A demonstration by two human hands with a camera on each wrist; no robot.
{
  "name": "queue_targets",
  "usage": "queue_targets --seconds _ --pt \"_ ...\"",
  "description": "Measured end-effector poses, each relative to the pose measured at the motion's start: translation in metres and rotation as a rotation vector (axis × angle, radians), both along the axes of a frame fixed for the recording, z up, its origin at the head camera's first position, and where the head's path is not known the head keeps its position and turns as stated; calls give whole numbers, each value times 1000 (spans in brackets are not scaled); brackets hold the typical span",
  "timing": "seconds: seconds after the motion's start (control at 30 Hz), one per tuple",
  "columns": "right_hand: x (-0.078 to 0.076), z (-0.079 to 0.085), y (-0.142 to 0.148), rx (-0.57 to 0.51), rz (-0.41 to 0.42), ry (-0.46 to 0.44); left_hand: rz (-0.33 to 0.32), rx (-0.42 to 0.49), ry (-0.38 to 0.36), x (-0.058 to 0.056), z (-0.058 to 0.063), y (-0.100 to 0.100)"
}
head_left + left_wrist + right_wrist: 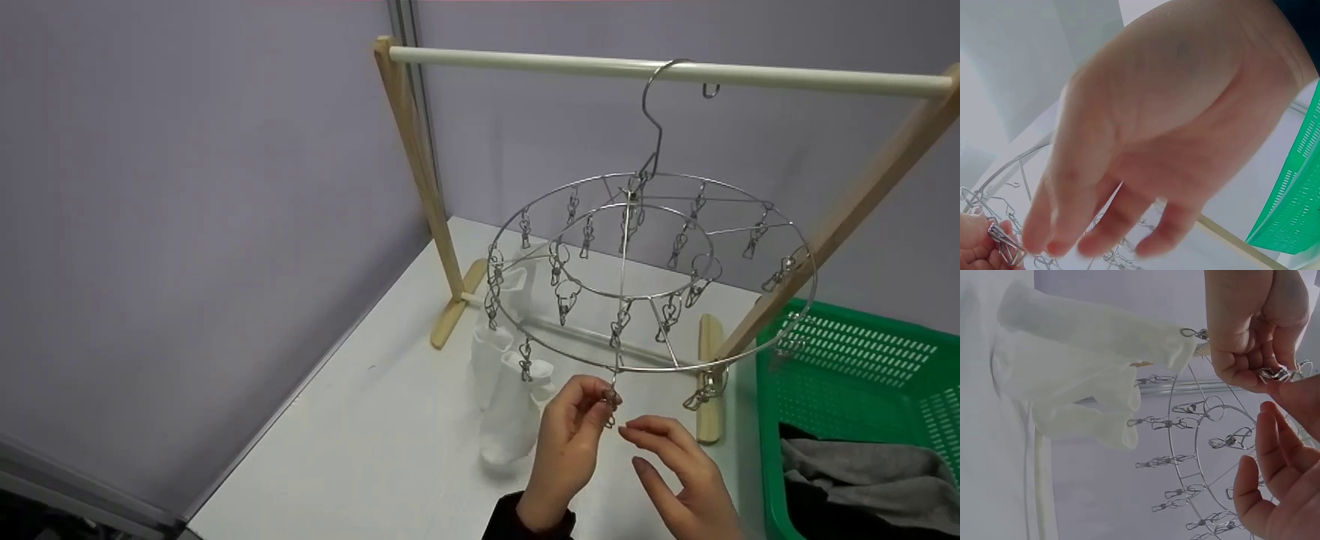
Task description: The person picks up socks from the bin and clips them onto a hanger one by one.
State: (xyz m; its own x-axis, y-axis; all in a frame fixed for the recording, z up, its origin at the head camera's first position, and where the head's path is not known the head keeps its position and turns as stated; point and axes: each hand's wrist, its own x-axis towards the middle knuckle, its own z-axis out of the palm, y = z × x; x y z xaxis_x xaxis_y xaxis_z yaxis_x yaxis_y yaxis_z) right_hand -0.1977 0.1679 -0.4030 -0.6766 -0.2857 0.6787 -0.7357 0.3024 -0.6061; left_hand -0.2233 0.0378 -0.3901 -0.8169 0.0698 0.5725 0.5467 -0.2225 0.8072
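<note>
Left hand (564, 454) curled in, thumb and fingertips pressed into a close pinch; just beside it, the right hand (684, 476) is held loose, fingers parted and gently bent, nothing gripped. Beneath, a white table (360, 420) is seen, and on it a wooden-legged drying rack (540, 60) with a white rail is stood. Over at the right, a green plastic basket (770, 435) is placed, with grey cloth (877, 476) and black cloth (832, 519) piled inside. From the rail, by its hook, a round wire hanger (625, 247) is hung, its rings lined with metal clips (526, 366). White socks (510, 416) are held up by its left side. And smallest of all, one wire clip (1276, 374), hung at the hanger's near edge, is pinched by that left hand, the right fingertips poised close by.
</note>
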Motion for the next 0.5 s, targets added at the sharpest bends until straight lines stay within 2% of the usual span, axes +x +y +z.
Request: queue_targets --seconds 0.1,0.2,0.27,0.37,0.5 --pt "5 4 10 19 -23 47 18 -9 2 1 1 -1" --pt "7 8 25 84 -48 81 46 -6 -3 2 1 -2" --pt "8 14 38 167 -95 71 57 1 -8 1 1 -3" --pt "10 27 59 303 -181 3 76 -5 -2 0 2 -5" --pt "3 46 86 469 -283 -21 108 -28 22 1 5 -6"
